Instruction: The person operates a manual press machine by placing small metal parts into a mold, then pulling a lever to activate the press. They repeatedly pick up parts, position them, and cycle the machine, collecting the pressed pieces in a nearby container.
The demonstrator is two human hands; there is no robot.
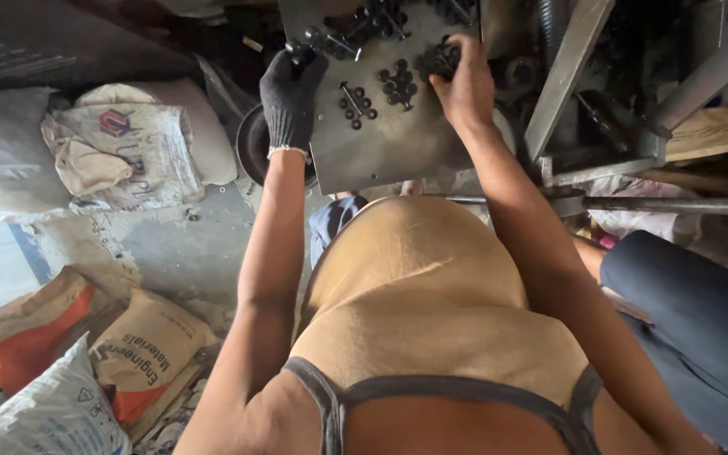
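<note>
We find the left hand point(290, 94), in a black knit glove, curled closed around a small dark metal part point(301, 55) at the left edge of the grey steel work plate point(381, 143). The bare right hand point(465, 84) rests fingers-down on a cluster of small black ring-shaped parts point(438, 59) near the plate's upper right; whether it grips any, we cannot tell. Printed paper sacks point(128, 354) lie on the floor to the left.

Soft daylight from the left — dim, shadowed top, edges stretched.
</note>
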